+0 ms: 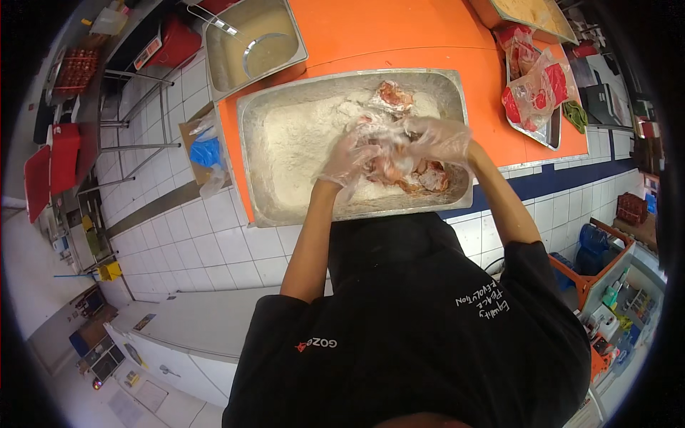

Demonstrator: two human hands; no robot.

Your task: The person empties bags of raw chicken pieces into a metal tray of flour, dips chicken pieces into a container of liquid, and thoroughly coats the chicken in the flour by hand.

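A large metal pan [249, 160] holds pale flour [294, 144] and pieces of raw meat. My left hand [350, 158], in a clear plastic glove, is over the pan's middle with its fingers on floured meat [385, 160]. Opposite it, my right hand [436, 139], gloved likewise, bends inward over the same meat; its fingertips are blurred. One piece of meat [395, 96] lies near the pan's far wall, partly floured. Another piece [432, 176] rests on the near right side, below my right hand.
Beyond the pan's left corner, a deep metal container [214, 69] holds cloudy liquid and a wire-handled strainer [246, 53]. On the orange table [396, 32], a tray [554, 136] with red-and-clear plastic bags [540, 96] stands right, near a green cloth [575, 116]. A cardboard box [187, 139] sits left.
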